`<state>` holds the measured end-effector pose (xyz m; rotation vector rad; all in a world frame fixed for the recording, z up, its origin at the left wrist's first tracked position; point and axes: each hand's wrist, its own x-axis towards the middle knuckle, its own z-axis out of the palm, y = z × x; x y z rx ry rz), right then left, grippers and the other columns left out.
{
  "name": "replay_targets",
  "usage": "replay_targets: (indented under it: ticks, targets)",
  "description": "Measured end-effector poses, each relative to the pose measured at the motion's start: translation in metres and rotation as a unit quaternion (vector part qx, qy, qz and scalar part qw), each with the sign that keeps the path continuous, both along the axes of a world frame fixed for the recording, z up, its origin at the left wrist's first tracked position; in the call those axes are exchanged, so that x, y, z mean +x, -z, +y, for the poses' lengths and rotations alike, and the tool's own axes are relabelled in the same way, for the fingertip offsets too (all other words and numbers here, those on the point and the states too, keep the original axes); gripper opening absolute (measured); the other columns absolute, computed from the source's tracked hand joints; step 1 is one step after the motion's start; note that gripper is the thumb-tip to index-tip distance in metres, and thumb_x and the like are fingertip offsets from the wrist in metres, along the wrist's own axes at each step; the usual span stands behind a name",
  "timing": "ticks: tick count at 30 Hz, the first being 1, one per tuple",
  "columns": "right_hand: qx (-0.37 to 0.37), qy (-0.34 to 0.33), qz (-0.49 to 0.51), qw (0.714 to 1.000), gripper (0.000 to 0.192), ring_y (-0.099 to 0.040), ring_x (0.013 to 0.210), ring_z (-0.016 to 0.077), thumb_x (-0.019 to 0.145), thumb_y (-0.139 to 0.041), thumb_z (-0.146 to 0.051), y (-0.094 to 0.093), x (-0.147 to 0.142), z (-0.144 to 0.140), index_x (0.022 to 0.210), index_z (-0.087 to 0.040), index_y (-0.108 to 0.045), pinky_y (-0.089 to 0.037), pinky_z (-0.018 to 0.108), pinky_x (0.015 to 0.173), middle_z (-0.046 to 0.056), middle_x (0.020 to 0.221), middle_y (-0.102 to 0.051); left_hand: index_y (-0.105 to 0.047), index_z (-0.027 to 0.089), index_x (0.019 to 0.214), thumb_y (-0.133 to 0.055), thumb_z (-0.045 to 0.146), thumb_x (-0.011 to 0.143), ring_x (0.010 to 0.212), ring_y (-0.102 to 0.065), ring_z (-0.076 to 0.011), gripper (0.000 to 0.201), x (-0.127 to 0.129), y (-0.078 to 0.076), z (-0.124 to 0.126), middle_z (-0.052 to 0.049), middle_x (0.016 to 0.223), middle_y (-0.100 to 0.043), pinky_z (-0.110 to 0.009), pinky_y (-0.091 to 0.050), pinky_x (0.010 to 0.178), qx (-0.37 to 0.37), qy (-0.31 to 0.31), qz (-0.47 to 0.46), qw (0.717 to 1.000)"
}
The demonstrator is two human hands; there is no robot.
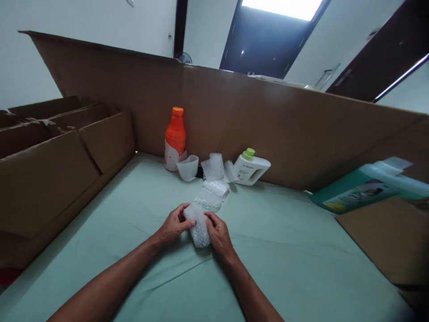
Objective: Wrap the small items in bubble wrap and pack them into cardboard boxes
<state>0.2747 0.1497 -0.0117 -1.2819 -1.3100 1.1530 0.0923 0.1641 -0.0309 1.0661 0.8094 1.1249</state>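
A small bundle wrapped in bubble wrap (199,228) rests on the green cloth (288,259) in front of me. My left hand (173,226) grips its left side with the thumb on top. My right hand (218,233) holds its right side. What is inside the wrap is hidden. A loose strip of bubble wrap (213,195) trails from the bundle toward the back.
At the back stand an orange bottle (174,138), a white cup (188,167), more bubble wrap (212,167) and a white bottle with a green cap (250,167). A teal jug (368,188) lies at right. Cardboard walls (301,129) and open boxes (50,170) surround the cloth.
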Motion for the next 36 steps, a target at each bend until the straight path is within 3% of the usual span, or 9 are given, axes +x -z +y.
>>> replay_targets:
  ticks: [6, 12, 16, 20, 23, 26, 29, 31, 36]
  targets:
    - [0.118, 0.010, -0.082, 0.990, 0.063, -0.064, 0.109, 0.0264, 0.072, -0.077, -0.048, -0.004, 0.008, -0.021, 0.127, -0.022, -0.063, -0.049, 0.039, 0.096, 0.010, 0.129, -0.066, -0.056, 0.016, 0.117, -0.081, 0.049, 0.069, 0.080, -0.062, -0.0154, 0.064, 0.000, 0.002, 0.002, -0.002, 0.091, -0.067, -0.026, -0.050, 0.073, -0.011, -0.039, 0.017, 0.999]
    - [0.033, 0.055, -0.002, 0.998, 0.036, -0.062, 0.070, 0.0172, 0.075, -0.074, -0.050, 0.006, -0.003, -0.013, 0.088, -0.017, -0.072, -0.051, 0.028, 0.067, 0.001, 0.077, -0.071, -0.062, 0.013, 0.118, -0.070, 0.052, 0.080, 0.065, -0.059, -0.0134, 0.056, -0.008, -0.002, -0.003, 0.000, 0.073, -0.063, -0.027, -0.050, 0.065, 0.019, 0.019, 0.032, 0.999]
    - [0.025, 0.121, 0.047, 0.991, 0.052, -0.064, 0.068, 0.0173, 0.078, -0.063, -0.064, -0.008, 0.023, 0.029, 0.096, -0.016, -0.069, -0.052, 0.028, 0.060, 0.005, 0.084, -0.073, -0.066, 0.010, 0.109, -0.067, 0.049, 0.080, 0.059, -0.060, -0.0139, 0.049, -0.004, -0.004, -0.001, -0.001, 0.066, -0.064, -0.029, -0.051, 0.062, 0.042, 0.038, 0.073, 0.996]
    - [0.017, 0.189, 0.072, 0.979, 0.052, -0.067, 0.072, 0.0193, 0.073, -0.066, -0.064, -0.010, 0.044, 0.051, 0.100, -0.019, -0.067, -0.051, 0.028, 0.056, 0.009, 0.091, -0.073, -0.068, 0.010, 0.102, -0.064, 0.037, 0.079, 0.057, -0.061, -0.0147, 0.035, -0.002, -0.014, 0.001, -0.003, 0.068, -0.065, -0.030, -0.052, 0.060, 0.079, -0.050, 0.156, 0.983]
    - [0.033, 0.216, 0.052, 0.974, 0.053, -0.068, 0.079, 0.0190, 0.066, -0.076, -0.052, 0.010, 0.049, 0.042, 0.107, -0.020, -0.065, -0.052, 0.029, 0.064, 0.008, 0.103, -0.073, -0.069, 0.013, 0.102, -0.063, 0.029, 0.079, 0.087, -0.066, -0.0220, 0.029, -0.034, -0.041, -0.007, -0.010, 0.092, -0.070, -0.040, -0.054, 0.085, 0.121, -0.177, 0.224, 0.951]
    - [0.064, 0.189, -0.016, 0.980, 0.049, -0.069, 0.086, 0.0211, 0.068, -0.072, -0.049, 0.031, 0.052, 0.030, 0.106, -0.020, -0.067, -0.053, 0.034, 0.078, 0.009, 0.108, -0.074, -0.065, 0.017, 0.116, -0.068, 0.027, 0.077, 0.134, -0.045, -0.0296, 0.041, -0.104, -0.089, -0.032, -0.013, 0.130, -0.060, -0.048, -0.028, 0.118, 0.197, -0.328, 0.305, 0.872]
    - [0.082, 0.159, -0.083, 0.980, 0.044, -0.070, 0.082, 0.0235, 0.072, -0.066, -0.049, 0.039, 0.054, 0.029, 0.103, -0.018, -0.071, -0.052, 0.037, 0.079, 0.008, 0.093, -0.076, -0.058, 0.016, 0.129, -0.070, 0.032, 0.079, 0.146, -0.029, -0.0364, 0.054, -0.192, -0.142, -0.059, -0.014, 0.145, -0.051, -0.056, -0.016, 0.122, 0.292, -0.514, 0.543, 0.597]
    - [0.097, 0.148, -0.120, 0.977, 0.042, -0.069, 0.077, 0.0237, 0.074, -0.062, -0.049, 0.038, 0.054, 0.031, 0.099, -0.018, -0.074, -0.052, 0.036, 0.075, 0.007, 0.082, -0.075, -0.052, 0.010, 0.134, -0.064, 0.035, 0.084, 0.143, -0.034, -0.0396, 0.057, -0.243, -0.166, -0.069, -0.016, 0.143, -0.053, -0.064, -0.015, 0.118, 0.237, -0.532, 0.645, 0.495]
    - [0.145, 0.157, -0.131, 0.968, 0.035, -0.068, 0.082, 0.0249, 0.071, -0.061, -0.048, 0.033, 0.053, 0.035, 0.088, -0.021, -0.075, -0.054, 0.039, 0.082, 0.006, 0.086, -0.076, -0.069, 0.015, 0.090, -0.049, 0.036, 0.086, 0.091, -0.066, -0.0262, 0.029, -0.296, -0.186, -0.083, -0.005, 0.082, -0.072, -0.054, -0.045, 0.101, 0.150, -0.392, 0.732, 0.537]
